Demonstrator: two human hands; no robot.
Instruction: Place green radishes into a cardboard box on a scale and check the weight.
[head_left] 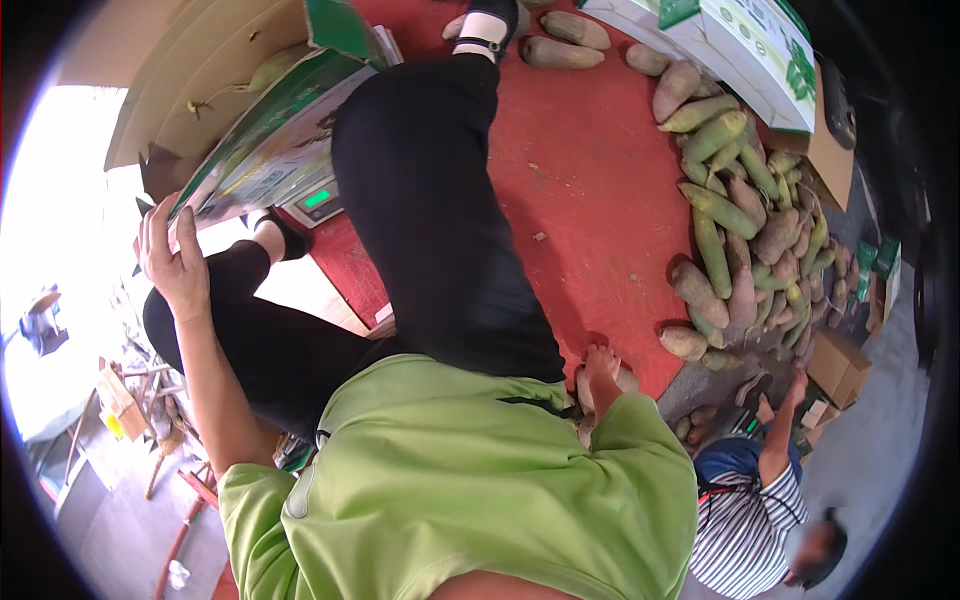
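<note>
My left hand grips the near edge of an open cardboard carton, with the thumb on one side of the wall and the fingers on the other. The carton has a green and white printed outside and rests on a scale with a lit green display. Inside it lies a pale greenish root vegetable. My right hand is low beside my right hip, its fingers curled over a pinkish-brown root vegetable. My sleeve and body partly hide that grasp.
A large heap of long green and pinkish root vegetables lies on the right of the red surface. More lie at the far edge, near a white and green carton. A person in a striped shirt is at the lower right, near a brown box.
</note>
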